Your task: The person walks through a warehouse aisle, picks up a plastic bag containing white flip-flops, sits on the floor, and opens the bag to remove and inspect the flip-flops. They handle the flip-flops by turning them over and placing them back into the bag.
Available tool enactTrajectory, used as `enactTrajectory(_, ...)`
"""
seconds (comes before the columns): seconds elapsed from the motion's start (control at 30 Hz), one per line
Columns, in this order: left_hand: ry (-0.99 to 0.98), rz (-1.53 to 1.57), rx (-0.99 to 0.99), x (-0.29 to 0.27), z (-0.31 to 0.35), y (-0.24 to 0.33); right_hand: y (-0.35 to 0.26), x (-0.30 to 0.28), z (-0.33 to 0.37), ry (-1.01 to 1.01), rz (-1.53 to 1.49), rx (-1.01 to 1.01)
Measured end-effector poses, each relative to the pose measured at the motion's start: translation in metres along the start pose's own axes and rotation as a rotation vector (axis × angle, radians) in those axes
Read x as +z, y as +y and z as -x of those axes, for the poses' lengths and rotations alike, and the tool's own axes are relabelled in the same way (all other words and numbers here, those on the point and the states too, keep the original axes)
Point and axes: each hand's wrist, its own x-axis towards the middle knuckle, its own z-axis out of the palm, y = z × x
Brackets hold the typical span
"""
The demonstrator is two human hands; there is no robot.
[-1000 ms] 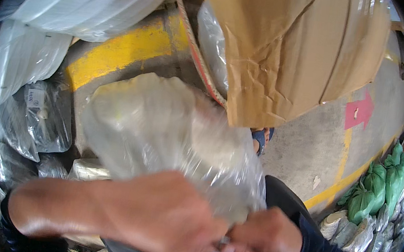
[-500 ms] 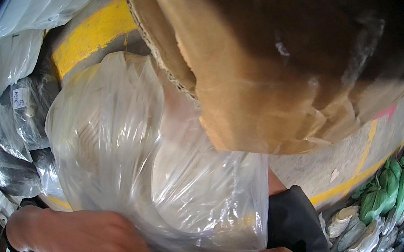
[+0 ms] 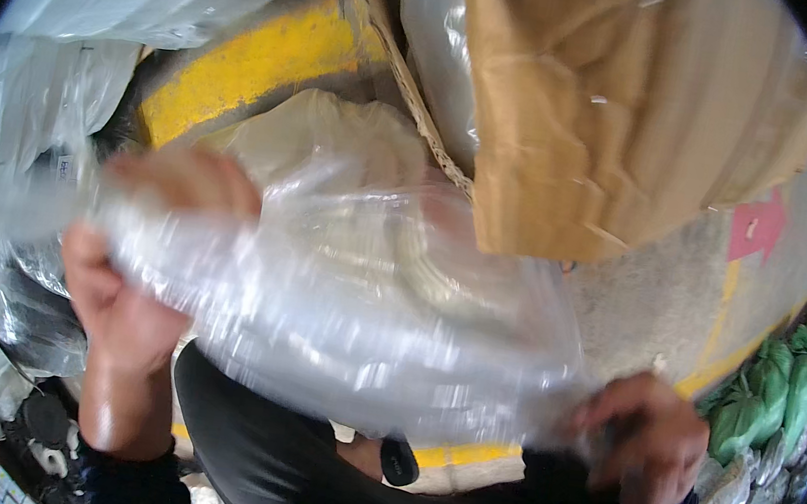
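Beyond clear bag (image 3: 361, 353): floor (image 3: 635, 296), yellow stripe (image 3: 255, 63), pink arrow (image 3: 757, 229).

Grey concrete floor (image 3: 621, 324) | upper left: worn yellow band (image 3: 256, 61) | right: pink arrow (image 3: 760, 227), yellow line (image 3: 698, 382)

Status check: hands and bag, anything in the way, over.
Left hand gripping clear bag, blurred. Right hand holding its right side. Brown cardboard near bag's far side.

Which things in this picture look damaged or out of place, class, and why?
The brown cardboard is creased with a ragged left edge, as if roughly handled; the yellow floor stripe looks scuffed, its paint patchy.
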Motion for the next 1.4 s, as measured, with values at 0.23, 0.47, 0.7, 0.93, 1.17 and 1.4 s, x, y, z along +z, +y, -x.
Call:
enactTrajectory(0.23, 0.029, 0.058, 0.389, 0.009, -0.032, 0.041, -0.066, 0.030, -0.044, -0.729, 0.511, 0.417)
enactTrajectory(0.47, -0.567, -1.335, 0.014, 0.036, 0.034, 0.057, -0.003, 0.113, -0.048, -0.355, 0.939, 0.063)
enactTrajectory(0.7, -0.213, -1.785, 0.215, -0.003, 0.073, -0.020, 0.014, 0.106, -0.042, 0.095, 1.372, -0.105)
enactTrajectory(0.93, 0.036, -1.198, 0.358, 0.024, 0.114, -0.017, 0.023, 0.147, -0.066, 0.062, 1.593, 0.118)
enactTrajectory(1.17, 0.078, -1.071, -0.107, -0.021, 0.201, 0.058, 0.030, 0.110, -0.077, -0.300, 1.529, -0.046)
enactTrajectory(1.4, 1.141, -0.702, -0.591, -0.037, 0.384, -0.005, -0.083, 0.136, -0.137, -0.690, 1.626, -0.072)
